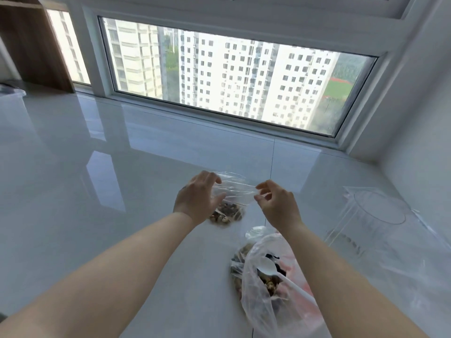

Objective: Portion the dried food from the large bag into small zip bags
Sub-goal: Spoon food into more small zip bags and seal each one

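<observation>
A small clear zip bag (234,189) lies on the glossy white surface, with brown and dark dried food (227,214) in its lower part. My left hand (197,198) pinches the bag's top edge at the left. My right hand (275,201) pinches the same edge at the right. Nearer to me lies the large thin plastic bag (263,284), open, with dried food inside. A white plastic spoon (268,267) rests in its mouth.
A clear plastic container or sheet stack (375,215) lies at the right. A translucent bin (12,93) stands at the far left by a wooden cabinet (31,45). A wide window (231,76) runs along the far edge, and a wall rises at the right.
</observation>
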